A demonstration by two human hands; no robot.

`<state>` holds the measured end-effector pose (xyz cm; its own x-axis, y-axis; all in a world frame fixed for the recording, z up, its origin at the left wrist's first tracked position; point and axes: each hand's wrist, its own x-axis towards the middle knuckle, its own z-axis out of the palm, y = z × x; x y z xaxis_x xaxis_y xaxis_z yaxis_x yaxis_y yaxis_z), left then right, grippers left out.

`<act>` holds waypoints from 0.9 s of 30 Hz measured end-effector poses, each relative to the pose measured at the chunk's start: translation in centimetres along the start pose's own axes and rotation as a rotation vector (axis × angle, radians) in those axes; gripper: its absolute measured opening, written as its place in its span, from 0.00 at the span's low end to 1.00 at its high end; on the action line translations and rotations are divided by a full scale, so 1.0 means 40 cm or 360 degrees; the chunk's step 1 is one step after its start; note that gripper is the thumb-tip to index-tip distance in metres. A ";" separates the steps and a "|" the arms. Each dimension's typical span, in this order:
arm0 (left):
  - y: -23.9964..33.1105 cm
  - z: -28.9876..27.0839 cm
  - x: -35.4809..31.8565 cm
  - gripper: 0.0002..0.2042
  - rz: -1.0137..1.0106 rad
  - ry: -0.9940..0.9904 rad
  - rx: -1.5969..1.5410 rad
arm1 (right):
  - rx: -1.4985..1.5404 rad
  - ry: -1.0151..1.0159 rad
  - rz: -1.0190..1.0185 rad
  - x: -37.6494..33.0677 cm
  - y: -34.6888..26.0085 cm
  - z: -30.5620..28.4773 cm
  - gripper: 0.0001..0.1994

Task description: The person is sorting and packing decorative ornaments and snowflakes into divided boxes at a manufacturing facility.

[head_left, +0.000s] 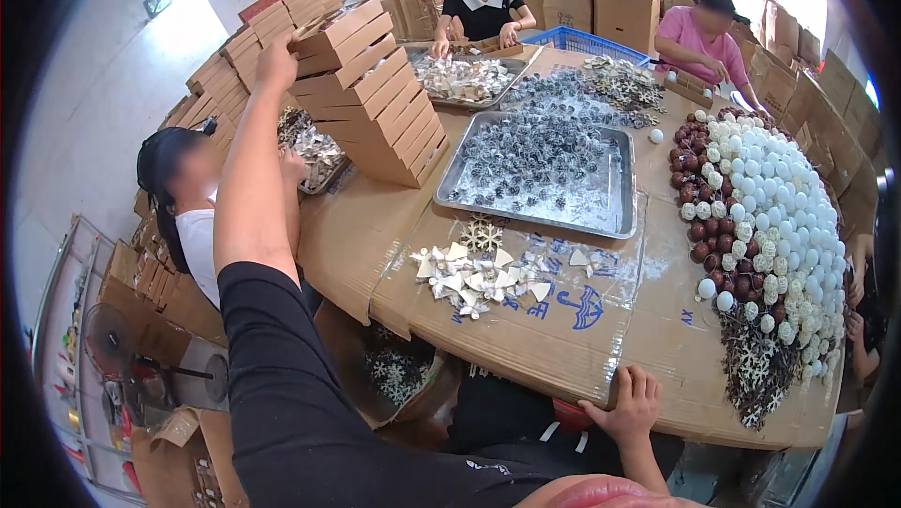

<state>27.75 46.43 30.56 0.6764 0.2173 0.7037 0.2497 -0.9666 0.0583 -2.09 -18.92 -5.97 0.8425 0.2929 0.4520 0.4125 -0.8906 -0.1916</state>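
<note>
My left arm is stretched up and away to a tall, leaning stack of shallow brown cardboard boxes point(375, 100) on the table's left side. At the top of this stack, my left hand point(277, 65) is closed on the edge of the uppermost box point(317, 27); its fingertips are partly hidden. My right hand point(631, 405) lies on the near edge of the cardboard-covered table point(526, 358), thumb and fingers apart, holding nothing. Between the hands is a loose pile of white and cream decoration pieces point(479, 278), with a wooden snowflake point(481, 234) beside it.
A metal tray point(629, 217) of dark pinecones dusted white stands mid-table. Brown, cream and white balls point(770, 198) heap up at the right, near twig-like snowflakes point(755, 367). Co-workers sit left point(188, 179), far side point(474, 1) and far right point(704, 43). A blue crate point(572, 38) stands behind.
</note>
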 end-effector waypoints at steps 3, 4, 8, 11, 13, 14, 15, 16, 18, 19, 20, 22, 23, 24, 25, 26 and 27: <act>-0.082 -0.033 -0.014 0.21 0.0234 0.0128 -0.0065 | 0.0073 0.0007 -0.0012 0.005 -0.007 0.003 0.39; -0.063 -0.031 -0.023 0.21 0.0246 0.0119 -0.0079 | 0.0061 0.0023 -0.0032 0.008 -0.008 0.004 0.39; 0.068 -0.062 -0.134 0.24 0.0090 0.0154 -0.0255 | 0.0019 0.0086 -0.0043 0.002 -0.005 -0.004 0.37; 0.121 -0.101 -0.261 0.17 0.0304 0.0251 -0.0807 | 0.0095 0.0118 -0.0084 0.003 -0.020 0.003 0.34; 0.287 -0.119 -0.402 0.11 0.0411 -0.0258 -0.0930 | 0.0047 0.0126 0.0006 -0.017 -0.010 0.003 0.32; 0.350 -0.104 -0.482 0.08 0.0608 -0.0464 -0.1044 | 0.0013 0.0149 0.0000 -0.019 0.001 0.003 0.32; 0.410 -0.107 -0.583 0.06 0.0862 -0.0547 -0.1106 | -0.0015 0.0177 0.0005 -0.023 0.009 0.002 0.31; 0.477 -0.133 -0.682 0.06 0.1008 -0.0717 -0.1120 | 0.0032 0.0185 0.0004 -0.021 0.009 -0.004 0.29; 0.534 -0.136 -0.875 0.12 0.1047 -0.1253 -0.0958 | 0.0102 0.0203 -0.0054 -0.001 0.009 -0.005 0.26; 0.573 -0.127 -0.941 0.13 0.0957 -0.1273 -0.1080 | 0.0124 0.0182 -0.0066 0.005 0.006 0.000 0.24; 0.629 -0.097 -0.993 0.13 0.0881 -0.1311 -0.1228 | 0.0118 0.0154 -0.0054 0.000 0.011 0.002 0.23; 0.724 -0.069 -1.082 0.14 0.0447 -0.1265 -0.1456 | 0.0157 0.0184 -0.0100 0.002 0.019 0.001 0.22; 0.768 -0.046 -1.115 0.13 0.0469 -0.1222 -0.1431 | 0.0151 0.0209 -0.0093 0.001 0.025 0.010 0.21; 0.807 -0.032 -1.150 0.13 0.0505 -0.1220 -0.1450 | 0.0174 0.0184 -0.0075 0.002 0.030 0.006 0.21; 0.840 -0.012 -1.187 0.12 0.0533 -0.1214 -0.1461 | 0.0205 0.0158 -0.0065 -0.001 0.034 0.003 0.21; 0.858 0.033 -1.237 0.10 0.0561 -0.1221 -0.1517 | 0.0219 0.0194 -0.0066 -0.003 0.038 0.005 0.21; 0.877 0.061 -1.275 0.09 0.0613 -0.1074 -0.1443 | 0.0244 0.0171 -0.0096 -0.002 0.040 0.002 0.21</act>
<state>3.71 1.78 -4.99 0.8948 -0.3425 0.2863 -0.4463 -0.6689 0.5944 -1.46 -20.35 -6.39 0.7762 0.2984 0.5554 0.5161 -0.8067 -0.2878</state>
